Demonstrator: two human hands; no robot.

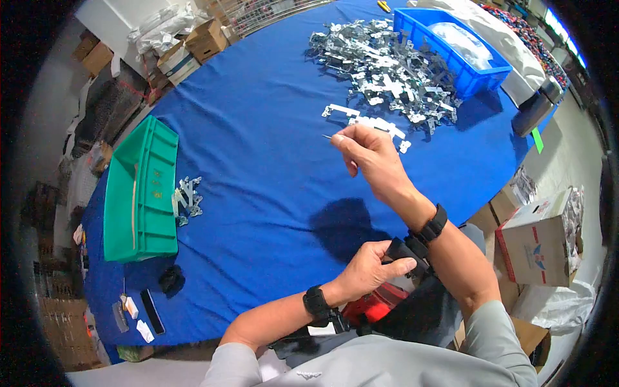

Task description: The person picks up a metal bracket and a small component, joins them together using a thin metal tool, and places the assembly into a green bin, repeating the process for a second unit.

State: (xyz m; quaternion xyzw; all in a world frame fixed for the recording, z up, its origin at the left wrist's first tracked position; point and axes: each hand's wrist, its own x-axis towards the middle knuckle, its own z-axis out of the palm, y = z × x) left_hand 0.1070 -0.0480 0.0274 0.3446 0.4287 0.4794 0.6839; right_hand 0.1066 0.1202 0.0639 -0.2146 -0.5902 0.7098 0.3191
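My right hand (371, 155) is raised over the blue cloth, thumb and forefinger pinched on a small thin dark piece (327, 136) whose tip sticks out to the left. Just behind this hand lie some flat silvery metal brackets (342, 111), with a large heap of similar metal brackets (393, 71) farther back. Close to my body, my left hand (373, 267) is closed around a black box-shaped device (406, 253), thumb across its front. That device sits right beside the black band (433, 226) on my right wrist. Another black band (316, 302) is on my left wrist.
A green crate (145, 242) stands at the left with several brackets (187, 200) against it. At the back right are a blue bin (477, 82) holding plastic-wrapped contents and a dark bottle (538, 106). A phone (152, 311) lies front left. Cardboard boxes (535, 248) stand right of the table.
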